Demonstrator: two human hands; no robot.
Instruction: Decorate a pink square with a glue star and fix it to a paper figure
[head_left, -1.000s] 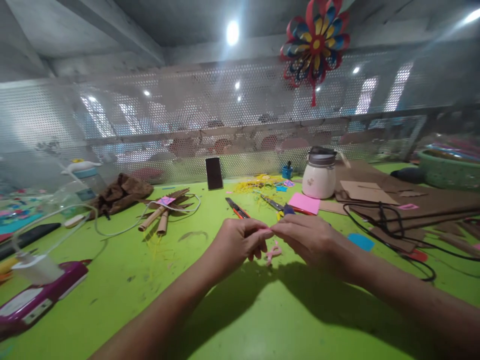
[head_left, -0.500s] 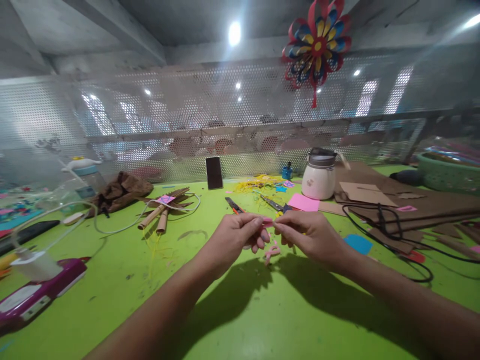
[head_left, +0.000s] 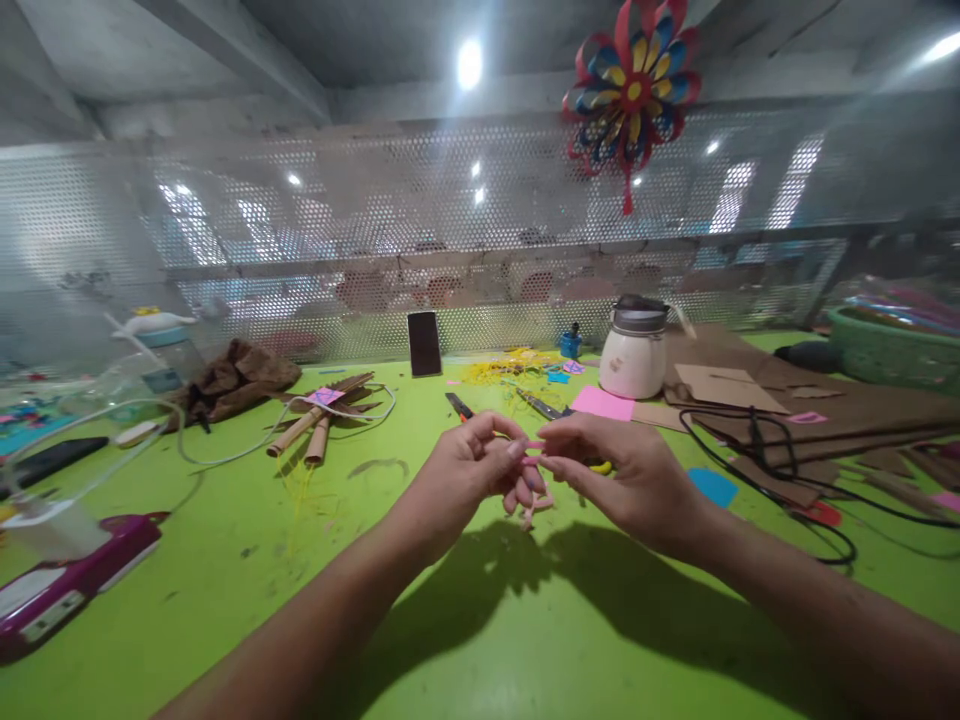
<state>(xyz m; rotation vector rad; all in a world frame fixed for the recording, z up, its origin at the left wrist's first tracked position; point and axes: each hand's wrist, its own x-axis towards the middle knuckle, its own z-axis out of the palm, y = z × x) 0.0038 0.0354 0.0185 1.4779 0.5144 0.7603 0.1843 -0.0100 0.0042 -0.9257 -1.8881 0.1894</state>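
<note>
Above the middle of the green table (head_left: 480,640), my left hand (head_left: 472,465) pinches a small pink strip (head_left: 532,459), probably paper, between thumb and forefinger. My right hand (head_left: 630,472) meets it from the other side, thumb and forefinger closed on the strip's right end. Fingertips cover most of the strip. Pale pink scraps (head_left: 541,500) lie on the table under the hands. Just beyond them rests a dark-bladed cutter (head_left: 458,405), partly hidden by the left hand. A metal tool with pointed jaws (head_left: 541,404) lies behind the right hand, which covers much of it.
Pink paper (head_left: 600,402) lies before a white jug (head_left: 634,355). A phone (head_left: 425,345) leans at the back. Brown cardboard (head_left: 840,390) and a black cable (head_left: 787,460) lie right. Brown paper rolls (head_left: 300,432), a white cable (head_left: 225,462) and a purple power strip (head_left: 82,585) are left.
The right thumb and forefinger have spread a little apart around the pink strip, which now looks bent or doubled. Both hands stay close together; the whole view has shifted slightly.
</note>
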